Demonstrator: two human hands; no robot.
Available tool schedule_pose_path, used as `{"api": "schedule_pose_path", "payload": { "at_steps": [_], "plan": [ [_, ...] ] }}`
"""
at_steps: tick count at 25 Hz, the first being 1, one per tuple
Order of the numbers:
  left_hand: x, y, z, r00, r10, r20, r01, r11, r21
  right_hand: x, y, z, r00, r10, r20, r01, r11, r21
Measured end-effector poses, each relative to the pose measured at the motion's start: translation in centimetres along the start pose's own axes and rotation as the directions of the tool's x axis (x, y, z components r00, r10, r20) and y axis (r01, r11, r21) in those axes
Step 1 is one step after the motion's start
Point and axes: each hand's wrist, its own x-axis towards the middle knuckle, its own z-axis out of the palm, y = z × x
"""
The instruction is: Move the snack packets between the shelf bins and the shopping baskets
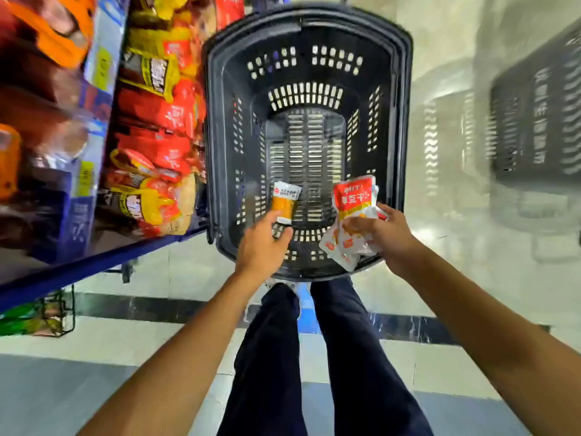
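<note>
Over near rim of basket (210,136): orange packet (285,199) apparently pinched by left hand (262,247); red-white packets (352,209) gripped in curled right hand (382,234).

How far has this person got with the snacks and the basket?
Early on, it seems: the black basket has a bare floor. In hand: the left hand pinches an orange packet and the right hand grips a bunch of red-and-white packets, both over the basket. Left: the shelf bins hold many more packets.
</note>
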Motion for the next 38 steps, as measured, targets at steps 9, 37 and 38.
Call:
{"api": "schedule_pose_path", "payload": {
  "at_steps": [9,37,38],
  "plan": [
    [-19.0,2.8,-8.5,0.971,0.232,0.059,-0.232,0.973,-0.01,-24.1,3.5,-5.6,0.984,-0.152,-0.093,0.168,0.965,0.2],
    [-33.0,23.4,14.8,0.838,0.44,0.322,-0.459,0.888,-0.017,-38.2,17.9,-35.7,0.919,-0.078,-0.387,0.34,0.653,0.677],
    [-32.4,24.7,15.3,0.851,0.427,0.305,-0.44,0.897,-0.029,-37.4,16.3,-37.0,0.922,-0.087,-0.376,0.335,0.666,0.667]
  ]
}}
